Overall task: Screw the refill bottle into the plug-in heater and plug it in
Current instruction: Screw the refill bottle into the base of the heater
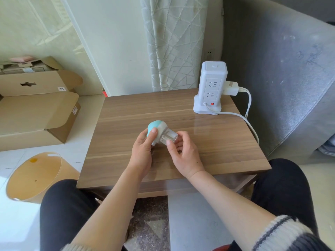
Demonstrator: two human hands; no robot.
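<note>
One wide-angle view only, worn on the head, looking forward and steeply down over the wooden bench (181,160). Close to both hands at frame centre, with forearms and knees entering from the bottom edge. Facing a curtain (174,42) and wall beyond the bench's far edge, edges bowed by the lens. No second view to overlap.

Wooden table (181,113), patterned curtain (174,42), perhaps sofa (281,78)

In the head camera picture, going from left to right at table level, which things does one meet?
Orange plastic bin → left hand on the teal-and-white plug-in heater → right hand on the clear refill bottle → white tower power strip.
</note>
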